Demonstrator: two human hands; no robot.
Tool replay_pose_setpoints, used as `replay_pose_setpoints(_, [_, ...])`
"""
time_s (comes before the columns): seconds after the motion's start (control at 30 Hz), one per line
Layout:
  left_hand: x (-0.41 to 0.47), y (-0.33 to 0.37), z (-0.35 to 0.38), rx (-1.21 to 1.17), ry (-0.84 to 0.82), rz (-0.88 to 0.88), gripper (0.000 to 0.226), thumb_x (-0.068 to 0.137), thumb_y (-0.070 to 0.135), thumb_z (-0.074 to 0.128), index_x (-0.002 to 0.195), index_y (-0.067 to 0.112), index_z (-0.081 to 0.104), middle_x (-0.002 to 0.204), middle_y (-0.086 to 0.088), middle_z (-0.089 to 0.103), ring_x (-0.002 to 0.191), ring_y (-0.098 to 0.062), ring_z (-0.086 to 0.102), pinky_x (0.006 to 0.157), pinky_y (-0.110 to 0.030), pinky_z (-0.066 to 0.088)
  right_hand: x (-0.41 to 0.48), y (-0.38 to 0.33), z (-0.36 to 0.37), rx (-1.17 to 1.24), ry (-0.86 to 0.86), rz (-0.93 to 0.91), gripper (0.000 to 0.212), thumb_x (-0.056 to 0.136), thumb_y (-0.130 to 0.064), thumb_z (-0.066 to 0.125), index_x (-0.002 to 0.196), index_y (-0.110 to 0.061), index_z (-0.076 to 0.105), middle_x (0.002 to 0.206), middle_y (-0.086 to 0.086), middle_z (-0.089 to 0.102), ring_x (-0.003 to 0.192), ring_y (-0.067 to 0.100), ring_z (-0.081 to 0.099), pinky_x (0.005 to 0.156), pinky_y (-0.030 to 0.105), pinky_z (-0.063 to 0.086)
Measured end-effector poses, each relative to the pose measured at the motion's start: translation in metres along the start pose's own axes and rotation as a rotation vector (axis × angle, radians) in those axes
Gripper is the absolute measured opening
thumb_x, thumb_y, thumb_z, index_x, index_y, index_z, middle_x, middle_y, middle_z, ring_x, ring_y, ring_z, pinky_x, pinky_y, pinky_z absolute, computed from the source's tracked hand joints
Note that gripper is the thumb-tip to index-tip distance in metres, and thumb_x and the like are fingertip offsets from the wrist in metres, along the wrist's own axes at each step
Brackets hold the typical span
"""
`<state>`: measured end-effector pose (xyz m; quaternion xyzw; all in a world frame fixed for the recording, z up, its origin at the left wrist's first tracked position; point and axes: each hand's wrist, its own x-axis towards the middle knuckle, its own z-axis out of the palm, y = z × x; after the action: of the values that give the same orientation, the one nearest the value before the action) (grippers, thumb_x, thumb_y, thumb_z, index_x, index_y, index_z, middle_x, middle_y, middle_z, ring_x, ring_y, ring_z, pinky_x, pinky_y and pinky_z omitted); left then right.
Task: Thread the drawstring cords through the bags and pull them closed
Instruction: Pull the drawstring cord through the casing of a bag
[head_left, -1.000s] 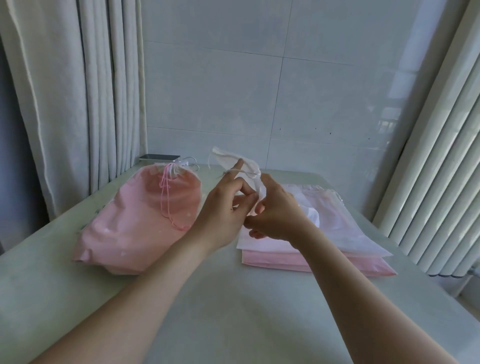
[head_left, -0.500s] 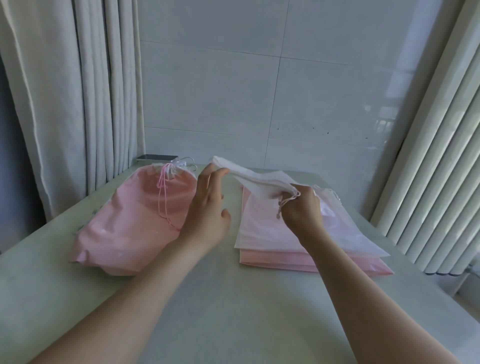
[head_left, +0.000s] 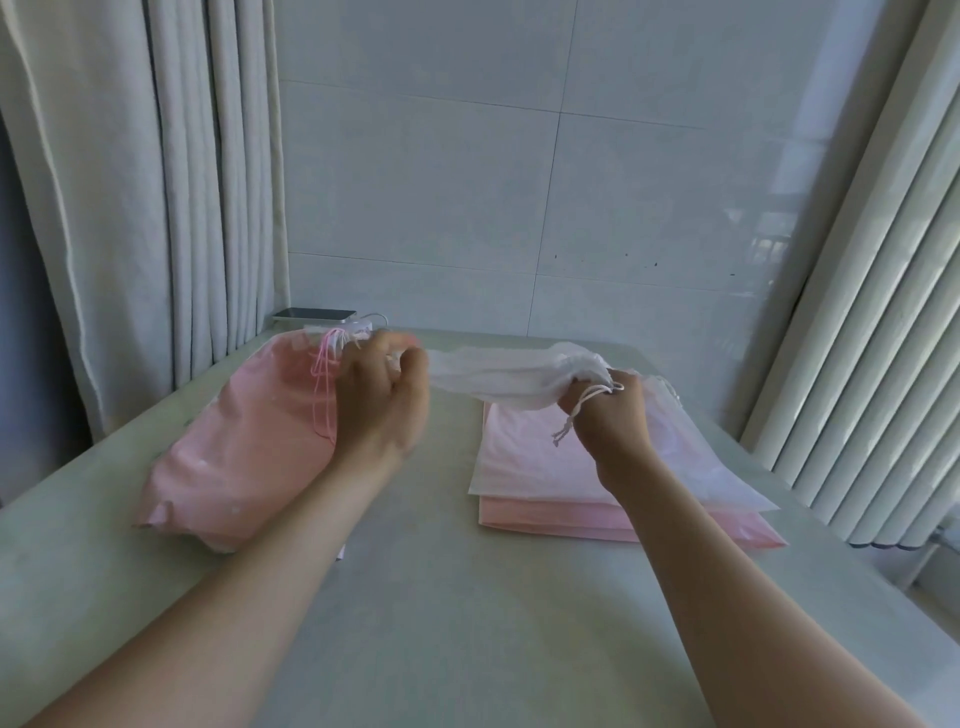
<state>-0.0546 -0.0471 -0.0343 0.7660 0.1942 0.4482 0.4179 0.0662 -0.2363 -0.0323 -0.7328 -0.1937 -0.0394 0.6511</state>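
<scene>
A white drawstring bag (head_left: 509, 376) is stretched in the air between my hands, above the table. My left hand (head_left: 382, 395) grips its left end with curled fingers. My right hand (head_left: 610, 415) grips the gathered mouth at the right, where a white cord (head_left: 579, 410) with a knotted end hangs down over my wrist. Under my right hand lies a flat stack of pink and white bags (head_left: 561, 483). A filled pink bag (head_left: 244, 441), pulled closed with a pink cord (head_left: 322, 395), lies at the left.
A phone (head_left: 314, 314) and a small white item with a cable (head_left: 358, 326) lie at the table's back left corner. Curtains hang at the left (head_left: 156, 182) and right (head_left: 883, 338). A tiled wall stands behind the pale table (head_left: 467, 623).
My hands have moved apart, stretching the white bag sideways. My left hand has closed on the bag's left end, and the right hand has pulled the gathered mouth further right.
</scene>
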Motion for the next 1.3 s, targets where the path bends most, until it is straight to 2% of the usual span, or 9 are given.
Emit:
replay_pose_setpoints(0.1, [0.001, -0.009, 0.003, 0.065, 0.037, 0.079, 0.022, 0.095, 0.026, 0.06, 0.096, 0.012, 0.077, 0.083, 0.0, 0.069, 0.089, -0.028, 0.063, 0.083, -0.038, 0.05, -0.001, 0.0, -0.001, 0.141, -0.079, 0.108, 0.017, 0.063, -0.008, 0.06, 0.077, 0.003, 0.061, 0.073, 0.003, 0.055, 0.074, 0.016, 0.053, 0.07, 0.03, 0.044])
replay_pose_setpoints(0.27, [0.002, -0.02, 0.005, 0.18, 0.058, 0.094, 0.031, 0.097, 0.022, 0.071, 0.125, 0.007, 0.072, 0.101, -0.012, 0.073, 0.098, -0.029, 0.065, 0.092, -0.035, 0.044, 0.001, -0.007, -0.001, 0.548, -0.053, 0.316, 0.035, 0.086, -0.024, 0.06, 0.118, -0.01, 0.063, 0.123, 0.022, 0.063, 0.108, 0.041, 0.072, 0.104, 0.05, 0.055])
replay_pose_setpoints(0.53, [0.001, -0.022, 0.002, 0.193, 0.096, 0.102, 0.037, 0.089, 0.013, 0.081, 0.124, 0.011, 0.07, 0.099, -0.009, 0.069, 0.092, -0.029, 0.065, 0.087, -0.028, 0.04, 0.006, -0.004, 0.001, 0.4, 0.088, 0.31, 0.031, 0.104, -0.027, 0.043, 0.112, -0.019, 0.072, 0.122, 0.012, 0.062, 0.097, 0.031, 0.07, 0.082, 0.039, 0.058])
replay_pose_setpoints(0.7, [0.002, -0.018, 0.002, 0.096, 0.112, 0.106, 0.035, 0.085, 0.008, 0.082, 0.118, 0.015, 0.075, 0.096, -0.005, 0.072, 0.091, -0.026, 0.065, 0.094, -0.038, 0.051, 0.01, 0.001, 0.001, 0.196, 0.199, 0.286, 0.031, 0.105, -0.017, 0.04, 0.093, -0.018, 0.069, 0.087, 0.001, 0.056, 0.075, 0.018, 0.052, 0.074, 0.033, 0.046])
replay_pose_setpoints(0.9, [0.005, -0.011, -0.005, -0.101, 0.301, -0.052, 0.036, 0.097, 0.0, 0.054, 0.101, 0.023, 0.081, 0.095, 0.005, 0.079, 0.088, -0.013, 0.073, 0.089, -0.03, 0.057, 0.016, 0.014, -0.006, 0.017, 0.335, 0.232, 0.033, 0.104, -0.012, 0.044, 0.107, -0.013, 0.077, 0.094, 0.004, 0.071, 0.08, 0.023, 0.059, 0.066, 0.029, 0.043])
replay_pose_setpoints(1.07, [0.011, -0.016, -0.004, -0.306, 0.335, -0.202, 0.041, 0.096, -0.001, 0.045, 0.092, 0.021, 0.08, 0.093, 0.004, 0.079, 0.092, -0.017, 0.075, 0.09, -0.04, 0.062, 0.018, 0.017, -0.014, 0.158, 0.364, 0.386, 0.031, 0.099, -0.001, 0.043, 0.104, -0.006, 0.073, 0.078, 0.005, 0.072, 0.057, 0.022, 0.054, 0.05, 0.029, 0.042])
replay_pose_setpoints(1.17, [0.007, -0.001, -0.005, -0.486, 0.399, -0.298, 0.038, 0.098, -0.01, 0.035, 0.094, 0.004, 0.07, 0.09, -0.006, 0.074, 0.083, -0.02, 0.074, 0.067, -0.019, 0.06, 0.017, 0.013, -0.019, 0.449, 0.357, 0.532, 0.03, 0.102, 0.005, 0.041, 0.115, -0.002, 0.067, 0.085, 0.011, 0.072, 0.037, 0.013, 0.048, 0.036, 0.019, 0.035])
replay_pose_setpoints(1.23, [0.004, 0.004, -0.004, -0.441, 0.432, -0.332, 0.037, 0.095, -0.012, 0.028, 0.097, 0.001, 0.063, 0.09, -0.008, 0.067, 0.074, -0.018, 0.066, 0.058, -0.011, 0.051, 0.019, 0.011, -0.021, 0.712, 0.347, 0.573, 0.032, 0.107, 0.001, 0.044, 0.133, 0.002, 0.061, 0.102, 0.012, 0.071, 0.038, 0.012, 0.061, 0.04, 0.018, 0.046])
replay_pose_setpoints(1.3, [0.007, -0.005, -0.002, -0.297, 0.423, -0.341, 0.035, 0.092, -0.006, 0.028, 0.092, 0.012, 0.058, 0.09, -0.005, 0.066, 0.08, -0.026, 0.063, 0.068, -0.027, 0.055, 0.016, 0.005, -0.021, 0.921, 0.403, 0.562, 0.029, 0.109, -0.001, 0.044, 0.133, 0.002, 0.06, 0.109, 0.019, 0.068, 0.047, 0.022, 0.072, 0.046, 0.024, 0.057])
